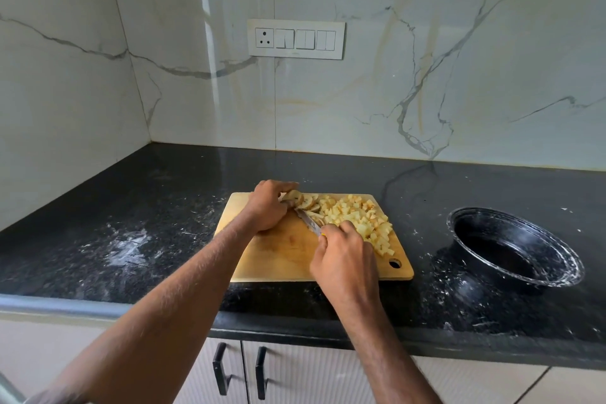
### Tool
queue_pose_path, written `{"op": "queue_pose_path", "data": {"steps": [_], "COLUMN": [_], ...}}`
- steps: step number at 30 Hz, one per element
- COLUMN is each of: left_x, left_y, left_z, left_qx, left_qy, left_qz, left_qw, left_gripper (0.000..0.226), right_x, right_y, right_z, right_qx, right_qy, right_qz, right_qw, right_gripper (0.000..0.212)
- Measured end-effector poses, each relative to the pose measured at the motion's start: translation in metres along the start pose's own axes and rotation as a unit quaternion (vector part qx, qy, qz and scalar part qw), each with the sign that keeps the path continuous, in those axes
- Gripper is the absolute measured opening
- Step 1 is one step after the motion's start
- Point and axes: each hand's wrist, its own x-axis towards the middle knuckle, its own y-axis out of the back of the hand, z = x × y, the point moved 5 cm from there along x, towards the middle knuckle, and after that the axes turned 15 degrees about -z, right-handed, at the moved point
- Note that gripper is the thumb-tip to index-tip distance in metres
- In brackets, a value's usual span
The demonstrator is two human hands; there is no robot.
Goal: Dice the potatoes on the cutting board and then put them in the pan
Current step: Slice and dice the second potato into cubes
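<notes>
The dicing step is in hand, and by the look of the board it is well along. On the wooden cutting board (285,252), near the middle of the dark bench (147,207), a heap of diced potato (357,216) covers the far right part, running down toward the board's hanging hole. At the far left of that heap lie a few potato slices (303,199) not yet cut into cubes.

The left hand (267,205) sits on the far left part of the board, its fingers curled over the slices to steady them. The right hand (342,259) has its grip clamped round the handle of a knife (308,221), whose blade points away and to the left, lying just beside the slices and close to the left hand's fingers.

The black pan (515,248) stands on the bench to the right of the board, well apart from it, and no potato shows in it.

The next move, as I judge it, calls for cutting down through the held slices with the left fingertips tucked back from the blade. Carrying the cubes to the pan comes after.
</notes>
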Motion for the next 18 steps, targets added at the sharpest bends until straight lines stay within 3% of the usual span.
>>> {"op": "queue_pose_path", "data": {"steps": [4,11,18], "left_x": [-0.01,-0.032,-0.063], "left_y": [0.006,0.018,0.022], "left_z": [0.002,-0.003,-0.021], "left_qx": [-0.025,-0.074,-0.078], "left_qy": [-0.016,-0.046,-0.138], "left_qz": [0.069,0.111,0.008], "left_qw": [0.997,0.99,0.987], "left_gripper": [0.054,0.027,0.034], "right_x": [0.002,0.003,0.0], "right_y": [0.0,0.0,-0.001], "right_z": [0.004,0.008,0.001], "right_qx": [0.014,0.021,0.009], "right_qy": [-0.017,-0.01,0.039], "right_qz": [0.0,0.014,0.018], "right_qw": [1.0,1.0,0.999], "right_gripper": [0.024,0.02,0.016]}}
